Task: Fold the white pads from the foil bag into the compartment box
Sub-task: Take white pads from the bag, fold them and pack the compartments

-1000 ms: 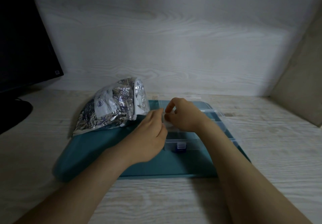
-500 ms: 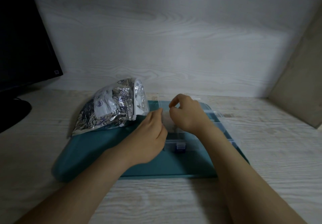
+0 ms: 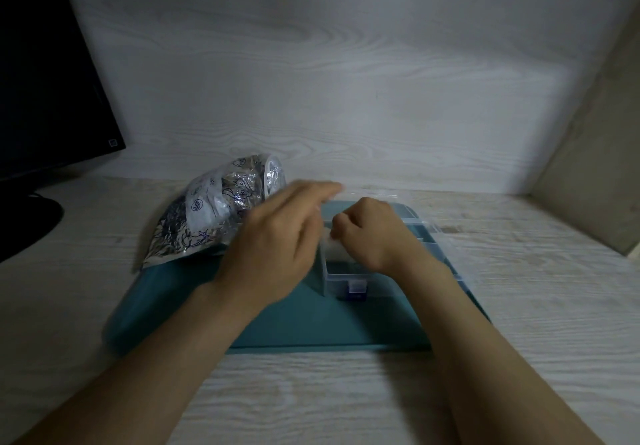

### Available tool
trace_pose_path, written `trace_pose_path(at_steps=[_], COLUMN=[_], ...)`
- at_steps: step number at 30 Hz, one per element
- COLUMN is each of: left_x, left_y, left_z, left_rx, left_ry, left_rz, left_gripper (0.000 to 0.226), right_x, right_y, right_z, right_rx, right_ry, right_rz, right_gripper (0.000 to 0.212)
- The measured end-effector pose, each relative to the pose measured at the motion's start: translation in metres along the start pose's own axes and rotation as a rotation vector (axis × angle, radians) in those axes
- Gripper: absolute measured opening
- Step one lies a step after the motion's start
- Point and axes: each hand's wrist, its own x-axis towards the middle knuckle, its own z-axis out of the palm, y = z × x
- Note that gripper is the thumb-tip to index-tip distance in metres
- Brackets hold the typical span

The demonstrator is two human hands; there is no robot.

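A crinkled foil bag (image 3: pixel 214 216) lies on the far left corner of a teal mat (image 3: pixel 311 323), its mouth facing right. A clear compartment box (image 3: pixel 346 280) with a blue latch stands open on the mat's right half. My right hand (image 3: pixel 370 236) is over the box's near left compartment, fingers curled on a white pad (image 3: pixel 336 253) that sits down in it. My left hand (image 3: pixel 273 236) is blurred and hovers between the bag and the box, with loosely extended fingers and nothing visible in it.
A dark monitor (image 3: pixel 45 91) and its stand base (image 3: pixel 27 223) occupy the left side of the pale wooden desk (image 3: pixel 311 392). A white wood-grain wall is close behind, and a beige side panel (image 3: pixel 595 167) closes off the right.
My left hand has left the pad at the box's left edge and swung up and left toward the bag. My right hand has sunk lower into the compartment with the pad.
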Motion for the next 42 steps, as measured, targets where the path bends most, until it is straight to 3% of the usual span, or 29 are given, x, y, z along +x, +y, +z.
trace_pose_path(at_steps=[3,5,7,10,13,15,17,20,24,30,32,36,42], left_x=[0.008,0.007,0.005,0.003,0.003,0.002,0.001,0.0,-0.002,-0.005,-0.005,-0.006,-0.002], left_y=[-0.018,-0.039,-0.056,-0.066,-0.071,-0.072,-0.071,-0.07,-0.075,-0.084,-0.084,-0.083,-0.081], left_z=[-0.015,-0.021,-0.023,-0.023,-0.027,-0.029,-0.03,-0.031,-0.029,-0.027,-0.027,-0.025,-0.025], left_rx=[0.209,0.335,0.437,0.497,0.427,0.335,0.275,0.212,0.188,0.136,0.136,0.164,0.242], left_ry=[0.238,0.234,0.14,-0.064,-0.116,-0.079,-0.039,0.016,0.055,0.12,0.131,0.124,0.138], left_rz=[-0.019,-0.104,-0.271,-0.531,-0.647,-0.695,-0.741,-0.77,-0.744,-0.746,-0.752,-0.744,-0.782], left_gripper=[0.025,0.022,0.043,0.096,0.114,0.108,0.097,0.084,0.076,0.068,0.065,0.054,0.057], right_x=[-0.003,-0.004,-0.003,-0.001,0.001,0.007,0.016,0.03,0.039,0.042,0.042,0.041,0.037], right_y=[0.002,0.002,0.001,-0.01,-0.031,-0.044,-0.053,-0.065,-0.077,-0.086,-0.086,-0.082,-0.076], right_z=[0.002,0.004,0.007,0.011,0.017,0.023,0.032,0.044,0.052,0.055,0.058,0.061,0.058], right_rx=[-0.086,-0.13,-0.114,-0.009,0.08,0.148,0.155,0.209,0.245,0.379,0.335,0.29,0.355], right_ry=[-0.066,-0.019,0.092,0.248,0.294,0.256,0.212,0.084,-0.022,-0.077,-0.012,0.175,0.344], right_rz=[0.009,-0.014,-0.073,-0.161,-0.241,-0.268,-0.28,-0.209,-0.098,-0.026,-0.032,-0.055,-0.042], right_gripper=[0.047,0.044,0.037,0.025,0.025,0.023,0.007,0.019,0.059,0.074,0.069,0.033,0.013])
